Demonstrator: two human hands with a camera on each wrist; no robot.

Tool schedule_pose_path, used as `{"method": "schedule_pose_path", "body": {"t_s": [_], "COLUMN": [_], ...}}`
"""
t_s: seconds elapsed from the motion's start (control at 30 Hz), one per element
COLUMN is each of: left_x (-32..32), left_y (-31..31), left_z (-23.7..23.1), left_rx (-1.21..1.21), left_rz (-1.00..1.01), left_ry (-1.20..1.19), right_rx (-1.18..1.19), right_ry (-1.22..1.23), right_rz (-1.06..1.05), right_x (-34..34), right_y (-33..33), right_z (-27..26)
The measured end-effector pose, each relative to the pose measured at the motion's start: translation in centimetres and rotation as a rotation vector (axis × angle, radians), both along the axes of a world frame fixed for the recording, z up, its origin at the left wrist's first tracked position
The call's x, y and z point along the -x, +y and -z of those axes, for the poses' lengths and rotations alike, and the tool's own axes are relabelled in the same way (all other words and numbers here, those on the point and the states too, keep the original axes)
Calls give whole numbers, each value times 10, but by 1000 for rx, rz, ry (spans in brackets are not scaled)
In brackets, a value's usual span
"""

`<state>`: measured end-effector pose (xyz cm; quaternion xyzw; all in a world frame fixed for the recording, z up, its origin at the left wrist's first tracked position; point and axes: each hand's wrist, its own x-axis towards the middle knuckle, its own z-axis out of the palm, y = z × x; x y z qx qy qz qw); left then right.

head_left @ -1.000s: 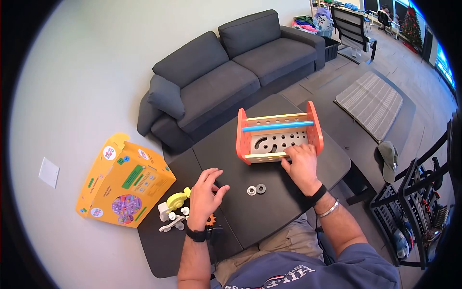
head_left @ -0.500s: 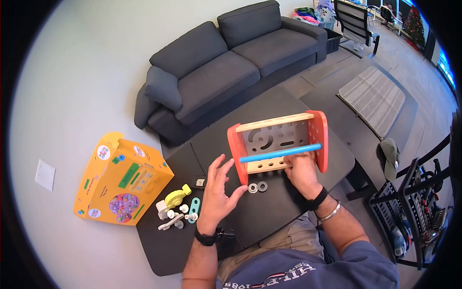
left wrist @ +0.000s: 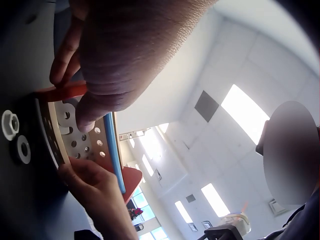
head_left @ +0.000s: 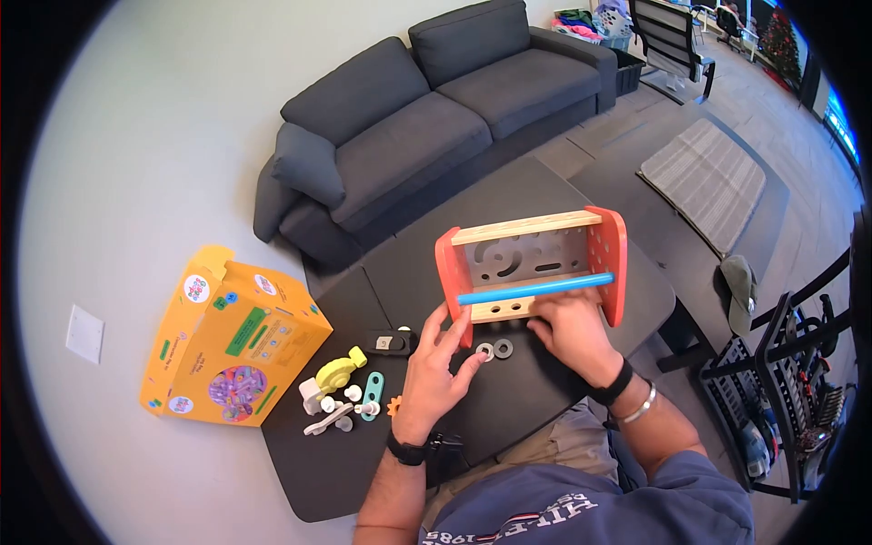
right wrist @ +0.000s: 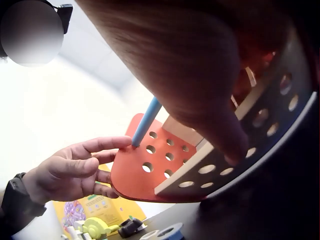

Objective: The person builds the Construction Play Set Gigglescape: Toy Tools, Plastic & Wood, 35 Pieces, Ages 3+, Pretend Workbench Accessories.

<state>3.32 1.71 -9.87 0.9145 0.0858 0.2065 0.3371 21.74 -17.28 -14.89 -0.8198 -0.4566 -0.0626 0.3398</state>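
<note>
A wooden toy toolbox with red perforated end panels and a blue dowel stands tilted on the table, its hollow side toward me. My right hand grips the pale front slat, thumb outside and fingers reaching in behind it. At the left red end panel, my left hand touches the outer face with extended fingertips, its thumb held apart. Just in front of the box, a whitish nut and a grey washer lie side by side.
Left of my left hand lie a yellow toy piece, a teal strip with holes, an orange gear, white-grey pieces and a black item. A yellow box stands at the table's left. The sofa is beyond.
The toolbox has tipped so its hollow side faces me, with the blue dowel now nearer. My left hand has moved right, onto the red end panel; my right hand has kept hold of the slat.
</note>
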Motion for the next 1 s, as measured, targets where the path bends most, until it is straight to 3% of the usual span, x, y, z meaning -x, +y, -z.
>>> {"method": "schedule_pose_path", "body": {"t_s": [0.07,0.1,0.17,0.23,0.33,0.37,0.43,0.7,0.9,0.97,1.0], "left_x": [0,2,4,3,5,6,6,6,11,14,16], "left_y": [1,1,0,-1,-1,0,0,-1,-5,-8,-11], "left_z": [4,7,9,10,10,11,13,11,0,-2,-3], "left_rx": [-25,-43,-35,-34,-38,-36,-31,-47,-56,-51,-46], "left_rz": [-8,-13,-29,-40,-43,-29,-15,2,30,14,-3], "left_ry": [-11,-16,3,14,6,16,26,-27,-70,-77,-82], "right_rx": [-47,-44,-268,-230,-70,-71,147,51,-65,-184,-183], "right_ry": [63,66,-90,-224,-338,-338,-269,-192,75,442,440], "right_rz": [-162,-165,-114,-46,256,254,220,127,159,126,125], "right_x": [17,24,33,29,12,7,1,-8,-8,-8,-7], "right_y": [-5,-2,0,-2,-5,-7,-10,-13,-15,-14,-14], "right_z": [-29,-39,-51,-62,-55,-49,-39,-14,-32,-34,-32]}}
